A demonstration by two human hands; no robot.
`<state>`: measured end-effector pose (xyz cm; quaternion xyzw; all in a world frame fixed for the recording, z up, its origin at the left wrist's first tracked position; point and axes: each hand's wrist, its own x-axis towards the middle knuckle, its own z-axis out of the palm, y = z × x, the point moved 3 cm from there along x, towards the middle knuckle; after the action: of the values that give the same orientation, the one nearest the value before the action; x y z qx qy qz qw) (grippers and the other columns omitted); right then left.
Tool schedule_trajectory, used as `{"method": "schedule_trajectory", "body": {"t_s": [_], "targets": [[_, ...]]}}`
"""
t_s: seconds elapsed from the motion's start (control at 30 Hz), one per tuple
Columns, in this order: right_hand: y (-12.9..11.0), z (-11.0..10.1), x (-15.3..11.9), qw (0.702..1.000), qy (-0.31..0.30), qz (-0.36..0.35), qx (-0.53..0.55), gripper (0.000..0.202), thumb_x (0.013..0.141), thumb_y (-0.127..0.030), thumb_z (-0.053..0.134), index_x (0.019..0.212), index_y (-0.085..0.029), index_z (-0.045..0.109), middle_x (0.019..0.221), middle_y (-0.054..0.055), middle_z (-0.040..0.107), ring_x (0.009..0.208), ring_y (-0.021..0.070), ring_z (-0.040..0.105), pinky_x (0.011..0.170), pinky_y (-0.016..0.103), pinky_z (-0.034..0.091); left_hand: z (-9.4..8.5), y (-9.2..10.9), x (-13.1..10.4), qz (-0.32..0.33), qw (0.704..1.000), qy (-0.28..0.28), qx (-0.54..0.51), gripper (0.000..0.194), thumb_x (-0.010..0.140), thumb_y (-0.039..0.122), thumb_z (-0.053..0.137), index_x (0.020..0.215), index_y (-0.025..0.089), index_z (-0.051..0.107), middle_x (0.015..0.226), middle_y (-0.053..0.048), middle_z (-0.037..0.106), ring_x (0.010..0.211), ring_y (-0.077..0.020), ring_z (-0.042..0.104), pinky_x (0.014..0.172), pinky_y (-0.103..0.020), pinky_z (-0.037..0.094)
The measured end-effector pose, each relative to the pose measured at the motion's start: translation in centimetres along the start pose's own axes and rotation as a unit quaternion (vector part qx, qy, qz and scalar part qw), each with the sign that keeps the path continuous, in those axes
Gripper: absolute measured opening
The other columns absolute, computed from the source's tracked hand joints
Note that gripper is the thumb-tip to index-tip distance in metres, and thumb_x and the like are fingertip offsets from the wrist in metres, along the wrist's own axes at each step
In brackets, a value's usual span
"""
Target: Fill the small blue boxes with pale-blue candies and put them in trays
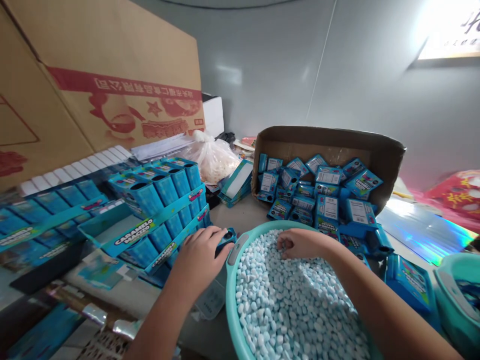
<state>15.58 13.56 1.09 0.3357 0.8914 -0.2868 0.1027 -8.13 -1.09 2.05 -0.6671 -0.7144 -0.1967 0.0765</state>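
My left hand [200, 255] is wrapped round a small blue box [226, 240] beside the left rim of a teal basin [233, 300]. Pale blue and white candies [285, 310] fill the basin. My right hand [300, 243] reaches in from the right, its fingers curled at the surface of the candies near the far rim; what they hold, if anything, is hidden. Left of my left hand, blue display trays [165, 225] with small blue boxes are stacked.
An open cardboard box [326, 137] of blue packets stands behind the basin, with packets spilling out front. At the right are another teal basin [450, 290] and shiny film [416, 232]. Large cartons [123, 55] and a knotted plastic bag [213, 157] stand back left.
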Motion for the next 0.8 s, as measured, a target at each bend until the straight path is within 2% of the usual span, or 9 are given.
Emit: {"method": "schedule_trajectory", "body": {"t_s": [0.13, 0.23, 0.3, 0.37, 0.4, 0.47, 0.57, 0.67, 0.8], "targets": [[0.0, 0.0, 0.1, 1.000, -0.001, -0.007, -0.002, 0.035, 0.072, -0.033, 0.074, 0.105, -0.021, 0.071, 0.087, 0.000, 0.064, 0.074, 0.0154, 0.056, 0.061, 0.023, 0.036, -0.8, 1.4, -0.7, 0.018, 0.998, 0.038, -0.036, 0.027, 0.095, 0.039, 0.056, 0.109, 0.023, 0.073, 0.126, -0.010, 0.066, 0.117, -0.0335, 0.060, 0.100, -0.057, 0.046], [0.0, -0.1, 0.0, 1.000, -0.001, -0.010, 0.000, 0.034, 0.072, -0.033, 0.074, 0.105, -0.021, 0.071, 0.087, 0.000, 0.064, 0.073, 0.0147, 0.054, 0.060, 0.023, 0.034, -1.8, 4.2, -2.0, 0.082, 0.989, 0.044, -0.112, 0.028, 0.096, 0.039, 0.055, 0.114, 0.025, 0.070, 0.125, -0.010, 0.066, 0.117, -0.0302, 0.060, 0.100, -0.054, 0.046], [0.0, -0.1, 0.0, 1.000, 0.000, -0.018, 0.001, 0.033, 0.073, -0.031, 0.073, 0.104, -0.021, 0.070, 0.086, -0.001, 0.064, 0.072, 0.0137, 0.053, 0.060, 0.023, 0.034, -1.4, 6.8, -3.1, 0.165, 0.971, -0.033, -0.171, 0.028, 0.094, 0.038, 0.060, 0.118, 0.027, 0.068, 0.122, -0.007, 0.068, 0.112, -0.0262, 0.062, 0.098, -0.047, 0.049], [0.1, 0.0, 0.0, 1.000, 0.001, -0.025, 0.001, 0.033, 0.073, -0.031, 0.073, 0.104, -0.021, 0.070, 0.085, -0.001, 0.064, 0.071, 0.0132, 0.053, 0.060, 0.023, 0.034, 0.0, 9.2, -4.3, 0.232, 0.941, -0.136, -0.203, 0.042, 0.084, 0.045, 0.072, 0.122, 0.028, 0.067, 0.124, -0.007, 0.067, 0.110, -0.0257, 0.064, 0.096, -0.042, 0.051], [0.2, 0.0, 0.1, 1.000, 0.001, -0.027, 0.001, 0.034, 0.073, -0.032, 0.074, 0.105, -0.021, 0.071, 0.085, -0.001, 0.064, 0.071, 0.0132, 0.053, 0.060, 0.023, 0.034, 0.8, 10.1, -4.7, 0.253, 0.932, -0.163, -0.202, 0.047, 0.079, 0.049, 0.077, 0.120, 0.027, 0.068, 0.125, -0.008, 0.067, 0.110, -0.0270, 0.064, 0.097, -0.042, 0.051], [0.3, 0.1, 0.2, 1.000, 0.001, -0.027, 0.000, 0.035, 0.072, -0.032, 0.074, 0.105, -0.021, 0.071, 0.085, -0.001, 0.064, 0.071, 0.0136, 0.054, 0.060, 0.023, 0.035, 2.5, 11.3, -5.1, 0.271, 0.926, -0.182, -0.189, 0.044, 0.074, 0.049, 0.081, 0.109, 0.024, 0.072, 0.121, -0.009, 0.067, 0.108, -0.0282, 0.064, 0.096, -0.041, 0.050], [0.5, 0.3, 0.4, 1.000, 0.000, -0.022, -0.002, 0.037, 0.070, -0.032, 0.075, 0.106, -0.021, 0.071, 0.086, -0.001, 0.066, 0.072, 0.0145, 0.055, 0.059, 0.023, 0.035, 4.3, 12.0, -5.0, 0.292, 0.920, -0.188, -0.183, 0.022, 0.078, 0.037, 0.078, 0.093, 0.021, 0.072, 0.102, -0.006, 0.070, 0.096, -0.0235, 0.065, 0.081, -0.031, 0.051], [0.6, 0.4, 0.5, 1.000, 0.003, -0.018, -0.005, 0.038, 0.069, -0.032, 0.076, 0.105, -0.022, 0.071, 0.087, -0.001, 0.067, 0.072, 0.0150, 0.056, 0.059, 0.022, 0.036, 5.2, 11.9, -4.9, 0.328, 0.905, -0.189, -0.192, 0.006, 0.082, 0.026, 0.074, 0.085, 0.021, 0.071, 0.088, -0.001, 0.072, 0.081, -0.0167, 0.067, 0.064, -0.022, 0.047], [0.6, 0.4, 0.4, 1.000, 0.011, -0.022, -0.005, 0.037, 0.068, -0.033, 0.074, 0.103, -0.021, 0.071, 0.084, -0.001, 0.066, 0.070, 0.0154, 0.055, 0.058, 0.023, 0.036, 6.0, 11.4, -5.5, 0.373, 0.879, -0.192, -0.226, 0.006, 0.089, 0.025, 0.068, 0.093, 0.024, 0.072, 0.089, 0.000, 0.073, 0.077, -0.0114, 0.068, 0.064, -0.017, 0.046]]}}
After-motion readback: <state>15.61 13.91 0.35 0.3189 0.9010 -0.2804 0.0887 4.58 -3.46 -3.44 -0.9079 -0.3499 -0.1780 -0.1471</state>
